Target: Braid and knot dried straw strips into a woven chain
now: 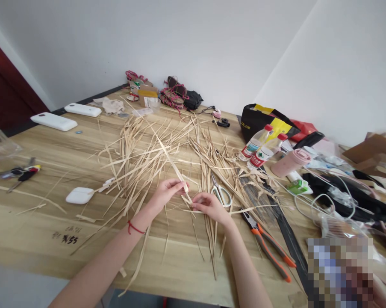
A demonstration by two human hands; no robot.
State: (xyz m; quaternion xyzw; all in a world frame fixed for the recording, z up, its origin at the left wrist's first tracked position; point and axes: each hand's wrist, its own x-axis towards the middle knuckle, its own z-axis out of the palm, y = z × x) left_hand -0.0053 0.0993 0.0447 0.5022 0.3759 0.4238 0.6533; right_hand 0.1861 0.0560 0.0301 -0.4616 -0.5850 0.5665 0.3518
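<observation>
My left hand [166,194], with a red cord round the wrist, pinches a long pale flat strip [171,159] of what looks like dried straw or bamboo. The strip slants up and away over the table. My right hand [211,206] pinches the near end of the same work, where short strip ends cross; the fingers hide how they are joined. Around both hands lies a loose heap of thin strips [138,160]. White-handled scissors [221,194] lie just beyond my right hand, partly under strips. Orange-handled pliers [266,241] rest to its right.
Two water bottles [254,143], a pink tumbler [290,162] and a black-and-yellow bag [269,122] stand at the right, with cables and packaging. At the left are a white case [79,195], keys [21,172] and two white devices [54,121]. Cords [173,95] lie at the back.
</observation>
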